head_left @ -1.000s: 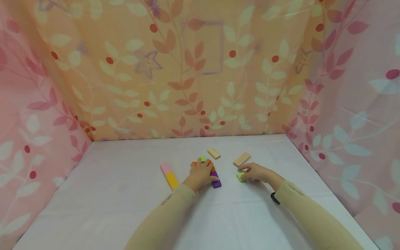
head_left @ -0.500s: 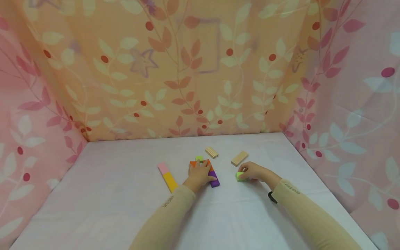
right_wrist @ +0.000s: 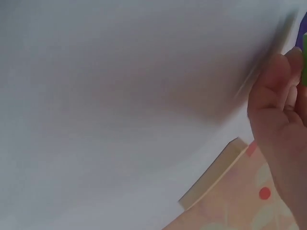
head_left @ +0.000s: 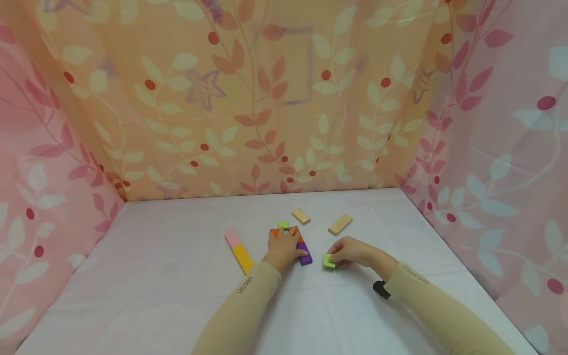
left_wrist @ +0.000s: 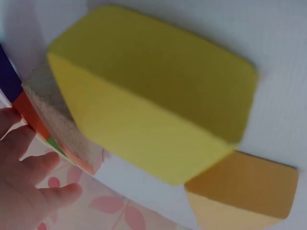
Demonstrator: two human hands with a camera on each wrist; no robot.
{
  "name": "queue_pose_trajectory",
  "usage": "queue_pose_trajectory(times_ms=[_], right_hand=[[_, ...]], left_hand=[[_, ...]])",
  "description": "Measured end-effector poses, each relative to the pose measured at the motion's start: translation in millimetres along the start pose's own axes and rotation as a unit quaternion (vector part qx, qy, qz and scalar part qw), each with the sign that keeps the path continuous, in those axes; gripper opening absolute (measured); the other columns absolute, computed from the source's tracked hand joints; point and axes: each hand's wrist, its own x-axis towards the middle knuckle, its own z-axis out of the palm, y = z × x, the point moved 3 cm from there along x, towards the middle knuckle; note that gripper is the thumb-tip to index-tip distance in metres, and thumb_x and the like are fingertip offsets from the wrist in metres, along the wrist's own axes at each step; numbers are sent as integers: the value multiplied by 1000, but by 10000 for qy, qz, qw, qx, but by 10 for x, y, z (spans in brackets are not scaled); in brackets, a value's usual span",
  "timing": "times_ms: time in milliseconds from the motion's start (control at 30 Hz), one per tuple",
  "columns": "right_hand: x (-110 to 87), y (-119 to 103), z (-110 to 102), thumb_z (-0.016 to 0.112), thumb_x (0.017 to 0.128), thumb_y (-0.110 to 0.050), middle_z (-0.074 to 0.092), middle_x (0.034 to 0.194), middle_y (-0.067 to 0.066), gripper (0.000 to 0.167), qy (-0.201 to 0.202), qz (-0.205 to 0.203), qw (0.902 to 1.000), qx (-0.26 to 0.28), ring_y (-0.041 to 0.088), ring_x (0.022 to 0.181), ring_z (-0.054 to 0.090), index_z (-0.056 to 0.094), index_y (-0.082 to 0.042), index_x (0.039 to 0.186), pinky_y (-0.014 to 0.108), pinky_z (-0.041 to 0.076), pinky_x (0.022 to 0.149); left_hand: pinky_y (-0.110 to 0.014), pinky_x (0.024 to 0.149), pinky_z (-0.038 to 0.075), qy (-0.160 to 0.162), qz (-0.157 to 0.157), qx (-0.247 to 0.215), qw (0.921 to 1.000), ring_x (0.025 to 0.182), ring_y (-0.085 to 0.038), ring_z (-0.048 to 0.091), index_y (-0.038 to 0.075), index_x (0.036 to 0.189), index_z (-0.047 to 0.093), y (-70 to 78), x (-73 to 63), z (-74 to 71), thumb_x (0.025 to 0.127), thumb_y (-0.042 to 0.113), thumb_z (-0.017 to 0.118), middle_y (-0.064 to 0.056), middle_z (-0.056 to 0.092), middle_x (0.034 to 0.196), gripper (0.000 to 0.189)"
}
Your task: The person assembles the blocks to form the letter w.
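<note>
My left hand (head_left: 284, 250) rests with spread fingers over a group of flat blocks: an orange block (head_left: 299, 230) at the far side and a purple block (head_left: 305, 257) by the thumb. The palm hides part of the group. A small green block (head_left: 282, 225) touches its far edge. To the right, my right hand (head_left: 355, 252) pinches another green block (head_left: 329, 261) between thumb and fingers, apart from the purple one. In the right wrist view that green block (right_wrist: 305, 62) shows only at the edge. The left wrist view has the left hand (left_wrist: 29, 177) with its fingers extended.
Left of the left hand lie a pink block (head_left: 232, 238) and a yellow block (head_left: 241, 257), end to end. Behind stand a ridged wooden piece (head_left: 301, 216) and a plain wooden block (head_left: 340, 224). Patterned cloth walls (head_left: 266, 123) enclose the white table (head_left: 155, 276).
My right hand has taken a green block between its fingers and brought it left and nearer, towards the purple block. The left hand stays on the group.
</note>
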Motion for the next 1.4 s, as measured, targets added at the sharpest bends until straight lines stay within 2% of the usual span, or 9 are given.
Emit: queue_pose_trajectory(times_ms=[167,367,700,1400], right_hand=[[-1,-49,114,73,85,-8,64,77,-1,10,-4,-51,9991,-415,12,68,51,72,-1,93,23,41,59],[44,-82,152,68,90,-13,56,79,0,13,-317,-319,9979,-457,13,68,44,65,-3,99,24,35,58],[132,-104,173,70,88,-8,52,74,-1,8,-472,-351,9957,-714,13,69,45,63,-5,89,24,37,61],[149,-85,199,71,87,-9,53,75,-1,9,-396,-48,9969,-685,12,69,45,63,-5,87,23,36,59]], left_hand=[[-60,108,27,-25,20,-98,9999,141,-32,31,20,147,46,10,0,-14,84,63,58,0,40,152,77],[-59,108,28,-18,5,-154,9999,141,-32,31,20,147,45,11,-3,-45,84,62,59,0,39,153,77],[-60,109,26,-84,-3,-267,9996,141,-33,31,19,147,45,-15,-1,-65,84,61,60,-1,38,153,78],[-61,109,25,-151,7,-326,9994,141,-33,30,18,148,44,-13,2,-7,84,60,60,-1,37,154,78]])
